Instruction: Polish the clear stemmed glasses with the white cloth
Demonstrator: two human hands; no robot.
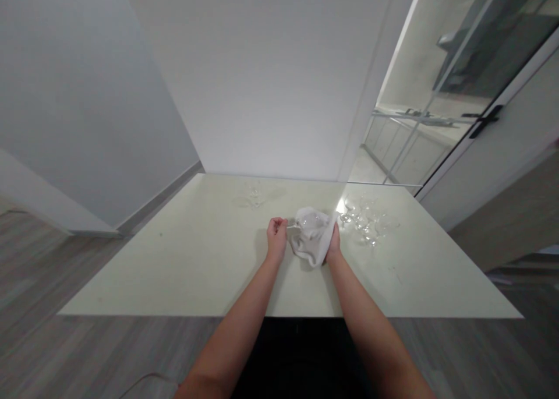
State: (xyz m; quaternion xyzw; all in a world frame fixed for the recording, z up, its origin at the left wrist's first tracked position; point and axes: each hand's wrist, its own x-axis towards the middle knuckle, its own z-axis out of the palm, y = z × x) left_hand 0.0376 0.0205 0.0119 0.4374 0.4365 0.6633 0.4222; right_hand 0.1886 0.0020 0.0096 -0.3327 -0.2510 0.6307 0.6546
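Note:
Above the middle of the table, my left hand (276, 236) pinches the stem end of a clear stemmed glass (309, 222), which lies on its side. The bowl of the glass points right and rests in a white cloth (313, 249). My right hand (333, 244) is closed on the right edge of that cloth, its fingers partly hidden behind it. The cloth drapes down between both hands and touches the bowl.
Several clear glasses (364, 219) stand bunched to the right of my hands. Another clear glass (255, 195) is at the back left of the pale table (174, 259). Behind it rises a white panel (271, 96); a glass-paned door (437, 90) stands at the right.

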